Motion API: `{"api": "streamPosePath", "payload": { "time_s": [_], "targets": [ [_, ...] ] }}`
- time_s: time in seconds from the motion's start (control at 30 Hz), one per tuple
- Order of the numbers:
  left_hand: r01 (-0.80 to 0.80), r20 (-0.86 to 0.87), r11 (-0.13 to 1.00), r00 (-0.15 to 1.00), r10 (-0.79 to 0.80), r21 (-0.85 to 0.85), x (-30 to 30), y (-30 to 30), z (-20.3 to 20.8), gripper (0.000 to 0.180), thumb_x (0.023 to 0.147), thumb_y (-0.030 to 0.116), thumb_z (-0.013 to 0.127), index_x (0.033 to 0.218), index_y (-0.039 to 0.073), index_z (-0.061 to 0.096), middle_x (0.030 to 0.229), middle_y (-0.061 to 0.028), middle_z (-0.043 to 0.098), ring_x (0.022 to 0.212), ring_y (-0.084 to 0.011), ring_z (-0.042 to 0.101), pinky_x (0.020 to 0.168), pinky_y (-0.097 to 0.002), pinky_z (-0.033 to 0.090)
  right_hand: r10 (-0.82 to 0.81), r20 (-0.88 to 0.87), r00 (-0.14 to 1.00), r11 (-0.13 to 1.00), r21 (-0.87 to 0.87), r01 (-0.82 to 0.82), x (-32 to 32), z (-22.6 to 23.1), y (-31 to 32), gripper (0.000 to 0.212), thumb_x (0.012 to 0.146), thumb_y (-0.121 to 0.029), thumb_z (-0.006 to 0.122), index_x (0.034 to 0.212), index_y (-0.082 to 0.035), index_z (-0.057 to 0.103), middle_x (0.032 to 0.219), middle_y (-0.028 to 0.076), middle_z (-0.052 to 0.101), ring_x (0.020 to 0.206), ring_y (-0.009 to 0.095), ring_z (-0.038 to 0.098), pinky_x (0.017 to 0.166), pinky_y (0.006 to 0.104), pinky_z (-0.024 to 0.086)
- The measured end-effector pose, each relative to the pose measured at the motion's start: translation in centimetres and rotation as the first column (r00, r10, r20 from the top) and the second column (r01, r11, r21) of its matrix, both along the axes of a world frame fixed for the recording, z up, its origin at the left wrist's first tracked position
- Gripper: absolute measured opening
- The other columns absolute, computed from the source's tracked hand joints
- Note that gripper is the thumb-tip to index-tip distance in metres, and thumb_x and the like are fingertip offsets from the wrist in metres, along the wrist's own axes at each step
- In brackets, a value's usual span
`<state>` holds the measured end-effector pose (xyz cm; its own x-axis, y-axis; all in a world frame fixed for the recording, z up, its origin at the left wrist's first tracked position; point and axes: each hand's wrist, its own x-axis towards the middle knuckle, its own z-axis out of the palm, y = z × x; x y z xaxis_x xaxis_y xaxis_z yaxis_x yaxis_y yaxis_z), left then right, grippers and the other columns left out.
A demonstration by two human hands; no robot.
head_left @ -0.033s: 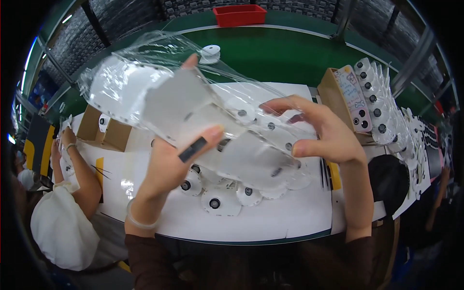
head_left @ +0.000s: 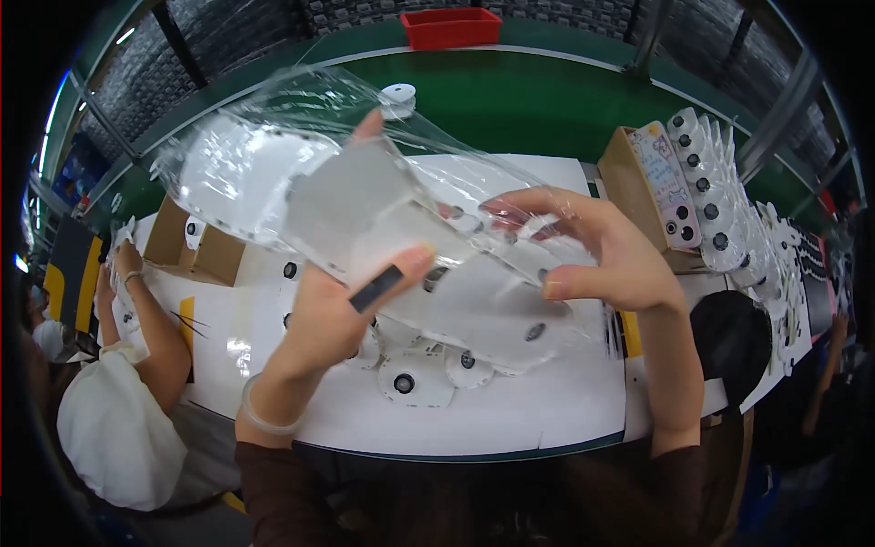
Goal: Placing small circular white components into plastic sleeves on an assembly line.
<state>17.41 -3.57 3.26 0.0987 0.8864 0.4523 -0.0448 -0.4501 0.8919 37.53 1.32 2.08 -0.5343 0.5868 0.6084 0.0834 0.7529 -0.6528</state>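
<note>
My left hand (head_left: 333,314) grips flat, curved white plastic pieces (head_left: 342,205), its thumb across their front. A dark strip is wrapped round that thumb. Loose clear plastic film, apparently a bag (head_left: 310,91), surrounds the pieces and trails up and left. My right hand (head_left: 606,246) curves round the right side of the bag, fingers behind and thumb at the edge of the white pieces. Beneath the bundle, several white parts with black round centres (head_left: 404,383) lie on the white work surface (head_left: 510,415). The bundle partly hides them.
A red bin (head_left: 451,29) and a white spool (head_left: 398,100) stand at the back. Cardboard boxes flank the work area, one at left (head_left: 196,251), one at right (head_left: 629,173). White parts (head_left: 715,201) are stacked at right. A co-worker (head_left: 123,410) sits at left.
My left hand and the white pieces have shifted slightly right. A black round centre now shows to the left of that hand. The right hand has barely moved.
</note>
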Motion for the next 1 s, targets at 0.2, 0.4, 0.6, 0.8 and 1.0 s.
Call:
{"api": "streamPosePath", "payload": {
  "time_s": [0.2, 0.4, 0.6, 0.8, 1.0],
  "targets": [
    [0.343, 0.306, 0.805, 0.928, -0.211, -0.484, 1.4, -1.8, -0.9, 0.041, 0.077, 0.01, 0.051, 0.113, -0.003, 0.036, 0.1, -0.0116, 0.051, 0.093, -0.0155, 0.047, 0.081, -0.0242, 0.036, -0.16, 0.029, 0.987, 0.938, -0.306, 0.162, 0.7, 1.5, -1.2, 0.018, 0.079, -0.012, 0.045, 0.079, 0.0, 0.06, 0.072, 0.007, 0.055, 0.065, 0.01, 0.05, 0.057, 0.0198, 0.038],
    [0.343, 0.005, 0.694, 0.898, -0.439, -0.633, 0.1, -3.3, -3.5, 0.038, 0.079, 0.025, 0.05, 0.101, -0.006, 0.048, 0.094, -0.0121, 0.053, 0.082, -0.0148, 0.052, 0.073, -0.024, 0.041, -0.086, -0.005, 0.996, 0.967, -0.242, 0.082, 1.0, 2.4, -1.3, 0.021, 0.081, -0.01, 0.041, 0.087, 0.001, 0.057, 0.075, 0.007, 0.055, 0.059, 0.01, 0.051, 0.055, 0.0188, 0.04],
    [0.063, -0.366, 0.776, 0.856, -0.365, -0.627, -1.4, -3.8, 0.3, 0.018, 0.073, 0.005, 0.055, 0.058, -0.004, 0.057, 0.053, -0.0057, 0.056, 0.047, -0.0091, 0.053, 0.039, -0.02, 0.041, 0.035, -0.027, 0.999, 0.973, -0.228, -0.04, 0.6, 1.6, -1.2, 0.024, 0.081, -0.007, 0.038, 0.098, 0.001, 0.053, 0.083, 0.009, 0.056, 0.06, 0.01, 0.052, 0.053, 0.0198, 0.042],
    [0.005, -0.659, 0.918, 0.698, 0.28, 0.396, -0.7, 2.0, 0.4, 0.037, 0.059, 0.013, 0.068, 0.091, 0.004, 0.052, 0.094, -0.0067, 0.048, 0.076, -0.0137, 0.046, 0.056, -0.0239, 0.038, 0.152, -0.064, 0.986, 0.954, -0.253, -0.163, 0.0, 1.5, -1.6, 0.026, 0.082, -0.007, 0.035, 0.102, 0.0, 0.051, 0.095, 0.011, 0.054, 0.057, 0.01, 0.052, 0.051, 0.0192, 0.042],
    [0.094, -0.817, 0.977, 0.536, -0.213, -0.193, -4.4, 4.3, -1.2, 0.017, 0.064, 0.014, 0.065, 0.061, 0.002, 0.053, 0.065, -0.0048, 0.052, 0.064, -0.0138, 0.05, 0.057, -0.0254, 0.038, -0.249, 0.354, 0.902, 0.843, -0.379, 0.382, 2.7, 4.0, -1.4, 0.022, 0.08, -0.021, 0.046, 0.081, -0.006, 0.061, 0.038, -0.003, 0.04, 0.038, 0.003, 0.039, 0.037, 0.0163, 0.03]
  ]
}}
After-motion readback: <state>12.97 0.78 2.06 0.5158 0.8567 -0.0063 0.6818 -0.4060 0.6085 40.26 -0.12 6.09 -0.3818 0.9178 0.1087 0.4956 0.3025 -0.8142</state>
